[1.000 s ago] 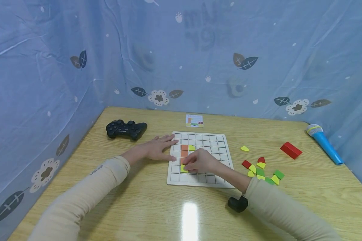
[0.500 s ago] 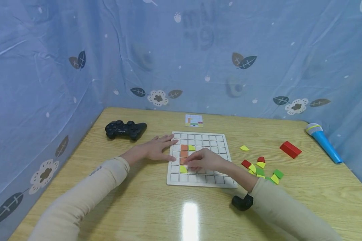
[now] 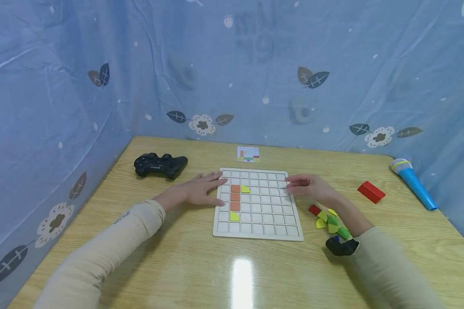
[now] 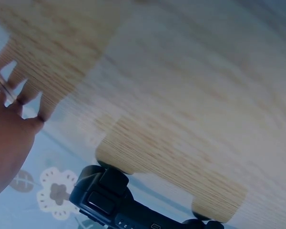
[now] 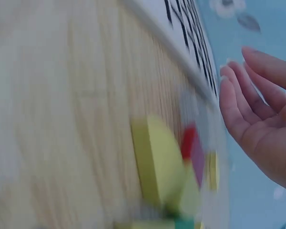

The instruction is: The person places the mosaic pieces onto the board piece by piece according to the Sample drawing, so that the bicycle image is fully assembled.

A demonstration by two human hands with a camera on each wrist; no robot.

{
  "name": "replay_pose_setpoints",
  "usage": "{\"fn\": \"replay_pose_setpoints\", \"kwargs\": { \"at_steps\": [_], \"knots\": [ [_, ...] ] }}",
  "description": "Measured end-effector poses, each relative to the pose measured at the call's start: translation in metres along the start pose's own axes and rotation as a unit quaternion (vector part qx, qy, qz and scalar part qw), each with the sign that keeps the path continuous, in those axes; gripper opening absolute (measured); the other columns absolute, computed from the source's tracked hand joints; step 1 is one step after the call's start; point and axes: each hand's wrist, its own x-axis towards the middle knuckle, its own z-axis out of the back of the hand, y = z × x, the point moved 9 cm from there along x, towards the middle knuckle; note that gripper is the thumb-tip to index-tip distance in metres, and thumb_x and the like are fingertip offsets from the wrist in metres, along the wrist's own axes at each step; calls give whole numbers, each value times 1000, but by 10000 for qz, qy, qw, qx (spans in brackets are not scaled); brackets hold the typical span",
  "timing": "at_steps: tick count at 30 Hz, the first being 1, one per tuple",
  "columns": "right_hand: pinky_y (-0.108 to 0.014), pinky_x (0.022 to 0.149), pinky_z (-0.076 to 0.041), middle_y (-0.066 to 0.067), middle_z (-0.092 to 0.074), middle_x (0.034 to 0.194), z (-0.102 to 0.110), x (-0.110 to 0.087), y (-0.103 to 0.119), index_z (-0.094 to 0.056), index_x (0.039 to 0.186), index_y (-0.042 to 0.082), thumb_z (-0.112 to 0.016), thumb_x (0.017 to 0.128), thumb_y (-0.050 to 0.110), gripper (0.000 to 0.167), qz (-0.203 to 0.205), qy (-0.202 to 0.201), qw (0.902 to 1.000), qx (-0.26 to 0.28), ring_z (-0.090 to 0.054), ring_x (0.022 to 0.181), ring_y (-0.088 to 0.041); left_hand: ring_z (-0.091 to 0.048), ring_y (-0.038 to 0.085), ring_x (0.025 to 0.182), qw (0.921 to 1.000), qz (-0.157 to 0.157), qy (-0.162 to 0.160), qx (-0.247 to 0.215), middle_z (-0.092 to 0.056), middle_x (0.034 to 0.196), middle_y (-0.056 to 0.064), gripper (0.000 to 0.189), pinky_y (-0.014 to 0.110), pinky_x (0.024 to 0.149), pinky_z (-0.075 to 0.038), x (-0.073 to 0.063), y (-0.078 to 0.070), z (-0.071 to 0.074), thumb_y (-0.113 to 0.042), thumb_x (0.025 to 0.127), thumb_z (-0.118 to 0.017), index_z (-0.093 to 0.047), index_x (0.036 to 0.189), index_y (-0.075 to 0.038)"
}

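A white grid board (image 3: 257, 234) lies mid-table. Three orange squares (image 3: 235, 197) form a column on it, with a yellow quarter-round piece (image 3: 245, 189) beside the top one and another yellow piece (image 3: 234, 216) below the column. My left hand (image 3: 201, 189) rests with spread fingers on the board's left edge. At the board's right edge hovers my right hand (image 3: 309, 187), its fingers relaxed and nothing between them; the right wrist view shows the hand (image 5: 264, 102) with an empty palm. Under its wrist lies a pile of yellow, green and red pieces (image 3: 322, 216), partly hidden by the forearm.
A black game controller (image 3: 160, 165) lies at the back left. Behind the board is a small printed pattern card (image 3: 248, 154). To the right are a red prism block (image 3: 371, 192) and a blue toy microphone (image 3: 414, 184). A patterned blue cloth (image 3: 232, 86) hangs behind the table.
My right hand has let go of the lower yellow piece, which stays on the board, and has moved right to the board's far edge. My left hand has stayed in place.
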Motion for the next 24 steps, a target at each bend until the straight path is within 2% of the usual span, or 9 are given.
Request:
{"fn": "replay_pose_setpoints", "kwargs": {
  "at_steps": [6, 9, 11, 18, 24],
  "knots": [
    [-30, 88, -48, -23, -56, 125, 39, -12, -12, -46, 138, -3, -63, 94, 19, 52, 58, -519, 9966, -645, -57, 106, -13, 1, 25, 144, 10000, -46, -6, -5, 0, 159, 3, 88, 51, 113, -1, 2, -1, -1, -70, 87, -46, -13, 155, -25],
    [-28, 84, -50, -23, -57, 122, 52, -15, -15, -48, 136, -4, -64, 94, 17, 49, 164, -681, 9929, -960, -59, 102, -14, 1, 23, 144, 10000, 0, 17, 0, 2, 159, 1, 88, 50, 113, -1, 2, 0, -2, -71, 86, -45, -12, 155, -27],
    [-25, 81, -51, -24, -58, 119, 58, -16, -18, -50, 133, -5, -64, 93, 12, 46, 226, -751, 9903, -1144, -59, 102, -19, 2, 23, 144, 10000, 10, 19, 20, 2, 159, 0, 88, 50, 113, -1, 3, 1, -2, -72, 86, -45, -11, 155, -27],
    [-21, 79, -51, -23, -59, 115, 62, -14, -28, -53, 129, -8, -67, 89, 3, 44, 148, -758, 9842, -1591, -56, 106, -36, 1, 26, 144, 9999, -103, -10, 20, 1, 159, 3, 88, 52, 112, -1, 2, 0, -2, -71, 87, -44, -12, 155, -25],
    [-21, 75, -50, -20, -61, 109, 62, -12, -27, -55, 125, -9, -67, 87, 0, 40, 251, -809, 9779, -1912, -57, 98, -34, 1, 26, 144, 10000, -97, -11, -9, 2, 159, 3, 88, 52, 112, -1, 1, -1, 1, -70, 87, -45, -12, 155, -25]
  ]
}}
